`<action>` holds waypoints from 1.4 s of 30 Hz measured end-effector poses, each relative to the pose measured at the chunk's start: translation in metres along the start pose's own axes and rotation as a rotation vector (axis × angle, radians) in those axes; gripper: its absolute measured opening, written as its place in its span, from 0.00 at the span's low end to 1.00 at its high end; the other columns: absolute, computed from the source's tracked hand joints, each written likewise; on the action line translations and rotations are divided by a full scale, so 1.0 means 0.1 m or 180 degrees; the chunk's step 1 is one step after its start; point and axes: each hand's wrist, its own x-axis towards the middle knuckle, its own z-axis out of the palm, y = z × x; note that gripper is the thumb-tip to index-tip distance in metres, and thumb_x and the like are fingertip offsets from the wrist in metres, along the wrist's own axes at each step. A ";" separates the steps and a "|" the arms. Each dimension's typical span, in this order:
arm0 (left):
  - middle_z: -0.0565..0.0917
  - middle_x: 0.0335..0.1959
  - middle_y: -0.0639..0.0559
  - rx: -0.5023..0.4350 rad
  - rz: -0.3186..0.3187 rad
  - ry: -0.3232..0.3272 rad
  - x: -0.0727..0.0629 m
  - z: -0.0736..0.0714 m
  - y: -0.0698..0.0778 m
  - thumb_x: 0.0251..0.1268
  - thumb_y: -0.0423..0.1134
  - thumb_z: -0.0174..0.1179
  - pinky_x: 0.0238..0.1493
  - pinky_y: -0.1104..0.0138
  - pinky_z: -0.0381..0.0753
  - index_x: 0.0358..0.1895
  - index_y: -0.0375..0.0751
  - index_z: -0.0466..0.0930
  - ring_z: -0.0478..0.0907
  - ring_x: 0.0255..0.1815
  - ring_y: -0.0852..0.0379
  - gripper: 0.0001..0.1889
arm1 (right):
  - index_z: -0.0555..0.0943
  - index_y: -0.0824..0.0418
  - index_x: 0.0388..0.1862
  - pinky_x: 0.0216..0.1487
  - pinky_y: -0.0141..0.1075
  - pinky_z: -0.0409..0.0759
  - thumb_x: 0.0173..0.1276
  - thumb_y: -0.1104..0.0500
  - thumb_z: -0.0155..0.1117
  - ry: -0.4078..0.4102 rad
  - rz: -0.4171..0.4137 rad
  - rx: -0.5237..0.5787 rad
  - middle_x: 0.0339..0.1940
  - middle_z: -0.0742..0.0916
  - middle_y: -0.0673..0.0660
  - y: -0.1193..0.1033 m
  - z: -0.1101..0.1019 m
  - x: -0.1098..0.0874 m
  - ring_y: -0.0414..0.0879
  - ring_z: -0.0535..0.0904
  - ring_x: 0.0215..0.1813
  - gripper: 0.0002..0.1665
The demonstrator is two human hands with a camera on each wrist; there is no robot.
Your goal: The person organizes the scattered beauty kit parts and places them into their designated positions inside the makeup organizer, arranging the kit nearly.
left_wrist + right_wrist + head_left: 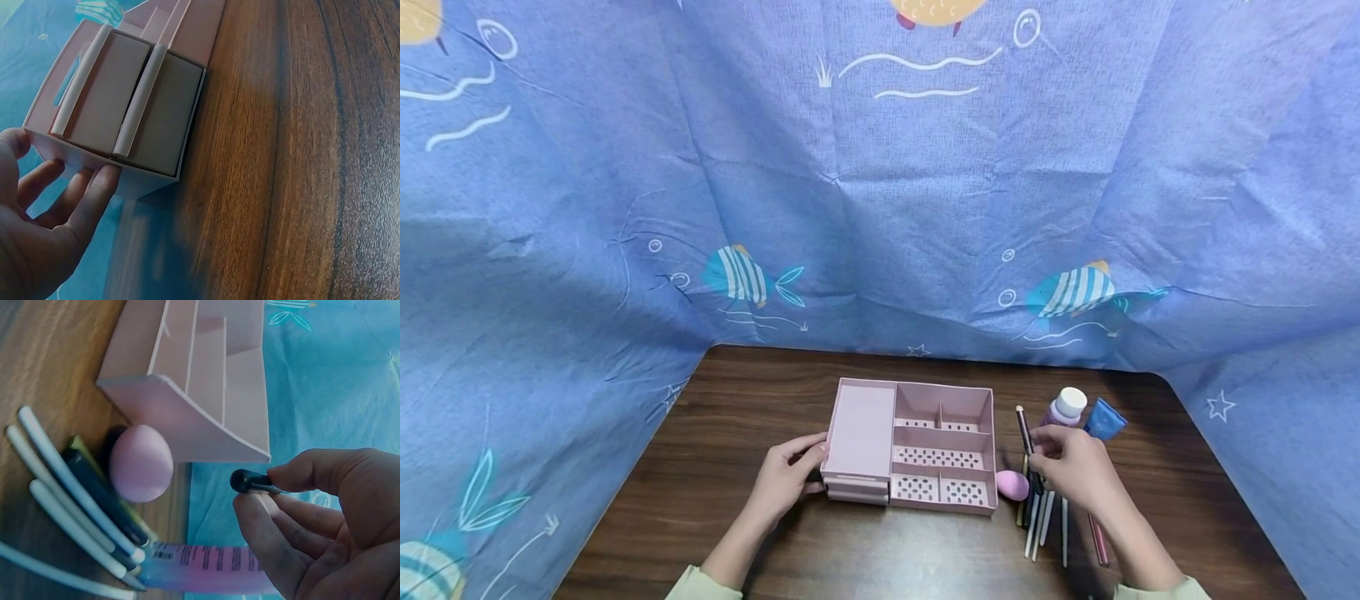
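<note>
A pink desktop organizer (861,425) stands on the wooden table, its two small drawers (159,112) at the front left and open compartments (937,457) on the right. My left hand (788,473) touches the organizer's left side, fingertips against the outer wall. In my right hand (1075,467), thumb and fingers pinch a slim black cosmetic pen (1024,429); its dark round end (242,480) faces the right wrist camera. The pen is held tilted, to the right of the organizer. Beside the organizer's right wall lies a pink makeup sponge (1012,485).
Several pale thin sticks (62,469) and dark tubes lie below the right hand. Behind it are a white-capped bottle (1071,403) and a blue squeeze tube (1105,419). A pinkish-red pencil (1099,542) lies near the right forearm. A blue curtain (910,208) hangs beyond the table.
</note>
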 end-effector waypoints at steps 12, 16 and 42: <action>0.86 0.47 0.40 -0.0053 0.0008 -0.0015 0.03 0.00 -0.01 0.72 0.38 0.64 0.35 0.60 0.93 0.60 0.34 0.84 0.85 0.41 0.53 0.18 | 0.85 0.68 0.53 0.26 0.32 0.84 0.59 0.62 0.74 -0.0201 0.0056 0.0454 0.30 0.90 0.53 -0.22 0.07 0.11 0.45 0.85 0.24 0.22; 0.86 0.46 0.40 -0.0047 0.0012 -0.0005 0.04 0.01 -0.01 0.72 0.37 0.64 0.34 0.61 0.93 0.60 0.35 0.84 0.85 0.40 0.54 0.17 | 0.84 0.71 0.53 0.28 0.34 0.88 0.60 0.65 0.73 -0.0272 0.0064 0.0666 0.31 0.90 0.55 -0.28 0.10 0.16 0.45 0.86 0.27 0.22; 0.86 0.43 0.42 0.0118 0.0066 0.0096 0.02 0.00 -0.04 0.71 0.36 0.64 0.32 0.61 0.92 0.57 0.35 0.85 0.83 0.39 0.55 0.15 | 0.79 0.75 0.53 0.27 0.43 0.91 0.57 0.68 0.74 -0.0603 -0.0006 0.1740 0.32 0.88 0.60 -0.81 0.44 0.36 0.47 0.85 0.25 0.25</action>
